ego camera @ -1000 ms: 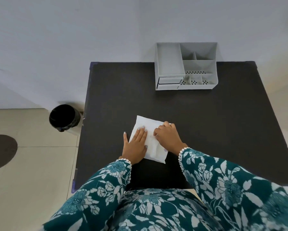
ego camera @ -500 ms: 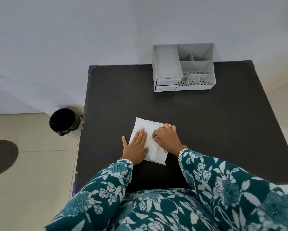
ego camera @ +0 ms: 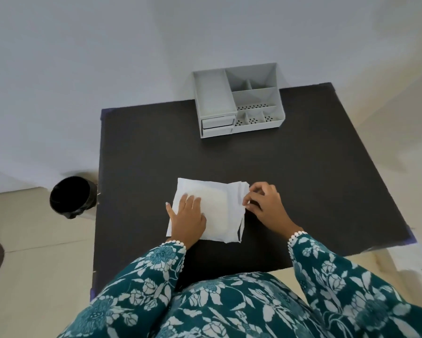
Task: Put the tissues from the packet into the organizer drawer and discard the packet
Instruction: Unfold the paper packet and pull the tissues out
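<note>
A white tissue packet point(ego camera: 219, 211) lies flat on the black table point(ego camera: 302, 179), near the front. My left hand point(ego camera: 189, 219) rests flat on the packet's left part, fingers spread, pressing it down. My right hand point(ego camera: 263, 203) pinches the packet's right edge, where a torn flap and a thin strip hang loose. The grey organizer point(ego camera: 236, 98) stands at the table's far edge against the wall. Its two small drawers point(ego camera: 218, 124) at the front left are closed.
A black waste bin point(ego camera: 72, 196) stands on the tiled floor to the left of the table. A white wall runs behind the table. Several open compartments fill the organizer's right side. My patterned sleeves cover the table's near edge.
My right hand has moved from the middle of the packet to its right edge and pulled the wrapper open there. The view has tilted and shifted.
</note>
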